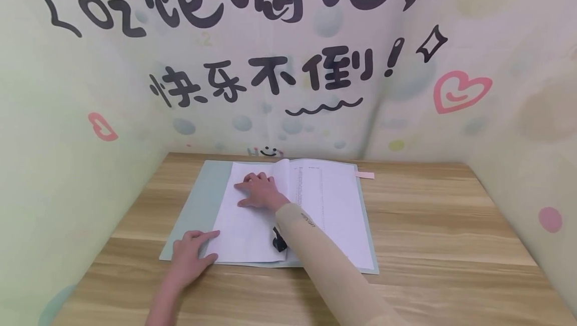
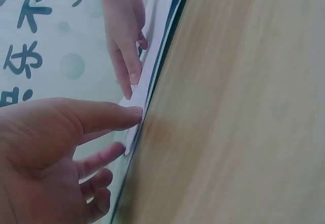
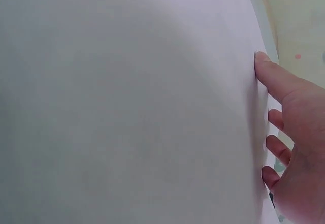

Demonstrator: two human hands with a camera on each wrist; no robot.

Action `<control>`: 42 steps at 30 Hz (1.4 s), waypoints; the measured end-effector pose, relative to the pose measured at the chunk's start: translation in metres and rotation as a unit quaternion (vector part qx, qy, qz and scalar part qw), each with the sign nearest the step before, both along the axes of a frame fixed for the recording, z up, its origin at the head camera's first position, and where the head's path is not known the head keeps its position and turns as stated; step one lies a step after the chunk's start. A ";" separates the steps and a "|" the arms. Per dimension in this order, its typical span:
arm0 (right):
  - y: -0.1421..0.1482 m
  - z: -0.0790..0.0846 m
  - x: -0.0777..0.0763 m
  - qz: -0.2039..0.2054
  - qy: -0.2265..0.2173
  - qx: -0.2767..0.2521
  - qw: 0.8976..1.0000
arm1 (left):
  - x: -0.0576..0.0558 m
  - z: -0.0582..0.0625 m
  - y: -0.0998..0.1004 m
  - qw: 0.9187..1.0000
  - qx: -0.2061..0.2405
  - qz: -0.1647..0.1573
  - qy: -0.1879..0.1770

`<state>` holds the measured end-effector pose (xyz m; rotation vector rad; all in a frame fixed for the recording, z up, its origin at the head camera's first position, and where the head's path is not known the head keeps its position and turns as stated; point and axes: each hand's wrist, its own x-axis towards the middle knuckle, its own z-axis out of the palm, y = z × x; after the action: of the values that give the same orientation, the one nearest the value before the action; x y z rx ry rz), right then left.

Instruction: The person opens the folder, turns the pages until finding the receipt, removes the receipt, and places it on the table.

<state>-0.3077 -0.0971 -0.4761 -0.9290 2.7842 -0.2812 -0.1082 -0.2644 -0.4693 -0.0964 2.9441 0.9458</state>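
Note:
A pale blue-green folder [image 1: 205, 186] lies open on the table, with white sheets spread inside it. The left-hand page [image 1: 245, 236] looks blank; the right-hand page [image 1: 340, 206] bears a column of small print. My right hand [image 1: 259, 191] rests on the upper part of the left page, its fingers spread and touching the paper. At the lower left corner of that page is my left hand [image 1: 188, 256], thumb and forefinger extended and apart at the paper's edge. In the left wrist view, the left thumb [image 2: 129, 116] touches the sheet's edge.
The folder lies on a wood-grain table [image 1: 433, 226]. A pink tab [image 1: 365, 175] sticks out from its right side. Something small and black [image 1: 279, 241] shows beside the right sleeve [image 1: 324, 261]. Walls with lettering [image 1: 335, 68] stand behind and at both sides.

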 end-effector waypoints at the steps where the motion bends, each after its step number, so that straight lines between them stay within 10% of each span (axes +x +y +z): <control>1: 0.001 0.000 0.000 0.000 0.000 0.000 1.000 | 0.000 0.000 0.001 1.000 -0.001 0.006 -0.005; 10: 0.012 0.017 0.001 0.037 -0.007 -0.012 0.999 | 0.000 -0.002 -0.002 0.999 0.019 0.015 -0.033; 18: 0.052 0.053 -0.002 0.056 -0.012 -0.130 0.990 | 0.001 0.000 -0.002 0.998 0.032 0.014 -0.045; 27: 0.123 0.074 -0.006 -0.013 -0.039 -0.276 0.960 | 0.001 0.001 -0.001 0.999 0.028 0.007 -0.038; 42: 0.229 0.060 -0.025 -0.131 -0.032 -0.400 0.907 | 0.003 0.000 0.000 0.998 0.059 0.011 -0.002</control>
<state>-0.3331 0.1316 -0.4162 -0.6258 2.7138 -1.5414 -0.1056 -0.2642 -0.4695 -0.1251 2.8802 1.1179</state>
